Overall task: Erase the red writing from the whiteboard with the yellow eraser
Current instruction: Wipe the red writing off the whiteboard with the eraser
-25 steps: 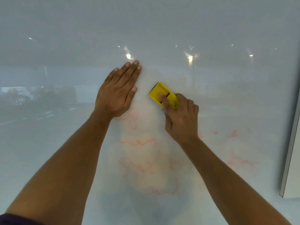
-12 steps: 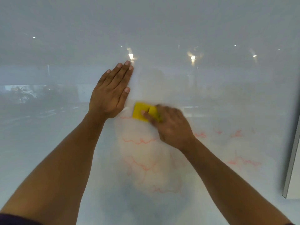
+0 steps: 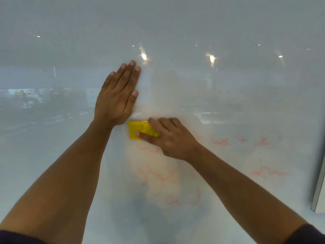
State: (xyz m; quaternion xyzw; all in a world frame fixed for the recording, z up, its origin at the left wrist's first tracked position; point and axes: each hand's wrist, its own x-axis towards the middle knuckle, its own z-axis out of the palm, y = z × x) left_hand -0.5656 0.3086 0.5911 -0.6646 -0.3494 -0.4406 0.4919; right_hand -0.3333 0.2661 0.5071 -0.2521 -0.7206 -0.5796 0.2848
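Observation:
The whiteboard (image 3: 228, 23) fills the view. My right hand (image 3: 172, 138) presses the yellow eraser (image 3: 136, 129) flat against it, just below the heel of my left hand. My left hand (image 3: 117, 95) lies flat on the board, fingers together and pointing up. Faint red writing (image 3: 158, 175) remains below the eraser, amid a pinkish smear. More red marks (image 3: 220, 142) sit to the right of my right wrist, and another red scribble (image 3: 267, 172) lies lower right. My right hand covers the eraser's right part.
The board's grey frame edge (image 3: 319, 187) runs down the far right. The glossy surface reflects ceiling lights (image 3: 212, 58) and a room on the left.
My right hand has swept the eraser down and to the left, from up beside my left fingers to under my left palm. The red marks near my left wrist are gone. My left hand stays put.

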